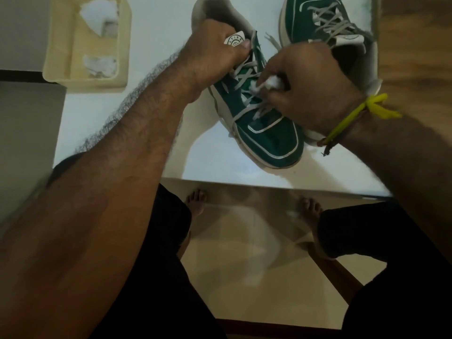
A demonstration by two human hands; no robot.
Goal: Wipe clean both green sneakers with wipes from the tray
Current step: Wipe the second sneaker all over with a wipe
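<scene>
Head view, near sneaker: The near sneaker is green and sits on the white surface, with its toe pointing at the person.
Head view, left hand: The left hand has its fingers curled tight around the tongue and collar of this shoe and holds it up.
Head view, right hand: The right hand pinches a white wipe and presses it on the laces.
Head view, other sneaker: The far sneaker lies near the first shoe, at the top right, close to the edge of the surface. No hand touches it.
Head view, tray: The cream tray is at the top left, well apart from the shoes. It has white wipes inside.
What could go wrong, laces: The wipe might catch in the laces and tear, because they cross over each other.
What could go wrong, grip: A hard rub could make the shoe twist out of the left hand.
What could go wrong, edge: The right arm is close to the far sneaker, so a big swing could knock it off.
What could go wrong, picture: The picture is dim, so I cannot tell how dirty the shoe is.
</scene>
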